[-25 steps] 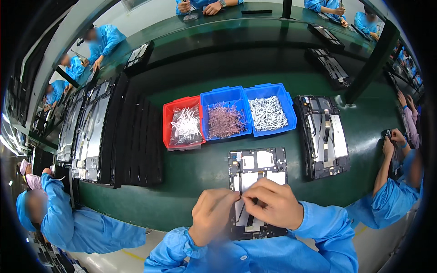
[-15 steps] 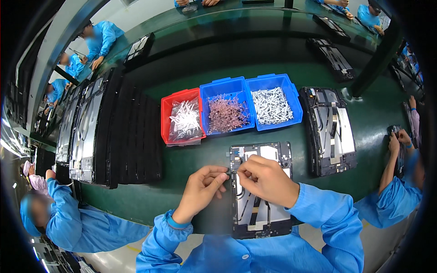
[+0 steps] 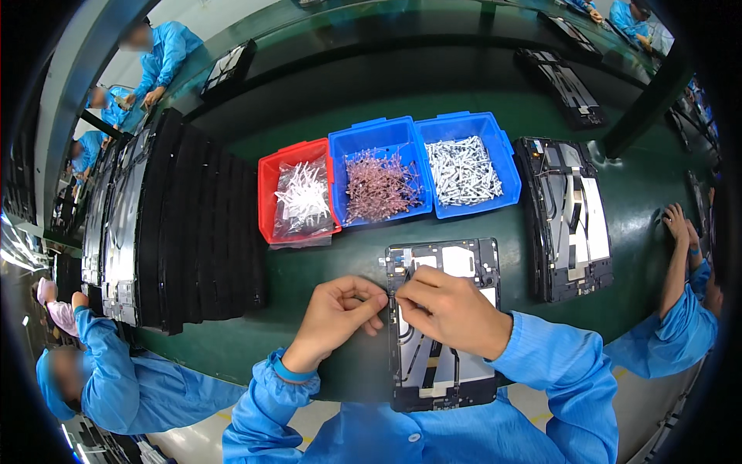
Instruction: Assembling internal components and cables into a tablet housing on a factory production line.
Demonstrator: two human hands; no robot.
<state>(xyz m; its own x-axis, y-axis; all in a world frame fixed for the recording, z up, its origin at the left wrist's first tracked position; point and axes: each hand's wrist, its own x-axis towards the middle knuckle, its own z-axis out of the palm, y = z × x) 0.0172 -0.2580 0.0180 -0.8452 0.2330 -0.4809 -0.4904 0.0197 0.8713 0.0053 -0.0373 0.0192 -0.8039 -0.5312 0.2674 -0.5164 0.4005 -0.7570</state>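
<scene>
step: fitting a small part at the left edge of the frame [image 3: 442, 321] on the desk [image 3: 309, 271] | left hand [image 3: 334, 313], right hand [image 3: 456, 309]: fingertips pinched together there (part too small to tell) | next: likely a steady press

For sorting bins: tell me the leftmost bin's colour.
Red bin, seen clearly in the head view.

Both forearms, in blue sleeves, rose from the lower edge and met at centre. The left hand [image 3: 334, 311] was curled, its fingertips [image 3: 377, 300] pinched together and touching those of the right hand [image 3: 452, 309], which lay knuckles-up, fingers bent in a tight grip, wrist angled inward.
</scene>
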